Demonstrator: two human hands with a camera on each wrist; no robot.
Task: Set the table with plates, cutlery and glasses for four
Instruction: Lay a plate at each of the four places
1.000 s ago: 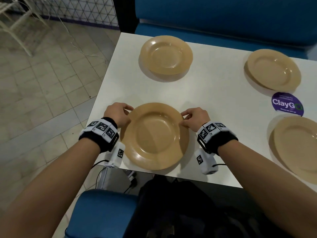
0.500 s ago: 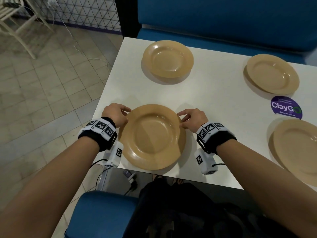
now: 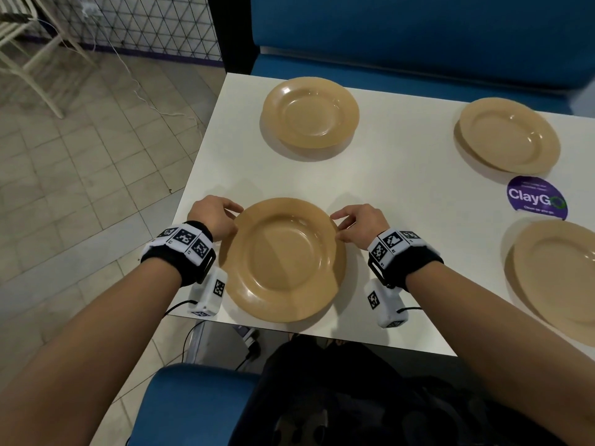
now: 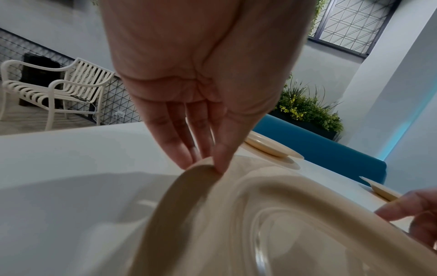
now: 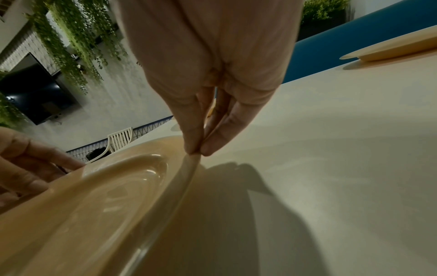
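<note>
Four tan plates are on the white table (image 3: 402, 194). The near-left plate (image 3: 283, 259) sits close to the front edge, between my hands. My left hand (image 3: 236, 217) pinches its left rim, thumb on top and fingers beneath, as the left wrist view shows on the plate (image 4: 260, 224). My right hand (image 3: 336, 223) pinches the right rim, seen close in the right wrist view on the plate (image 5: 94, 205). I cannot tell whether the plate rests on the table or is just off it. No cutlery or glasses are in view.
The other plates lie far left (image 3: 310, 112), far right (image 3: 508, 135) and near right (image 3: 557, 275). A purple round sticker (image 3: 536, 197) is stuck on the table between the right-hand plates. Blue benches (image 3: 418, 37) stand beyond and in front of the table; tiled floor lies left.
Both hands keep their pinch on the near-left plate's rim. The plate has barely shifted on the table; mostly the head view has tilted a little.
</note>
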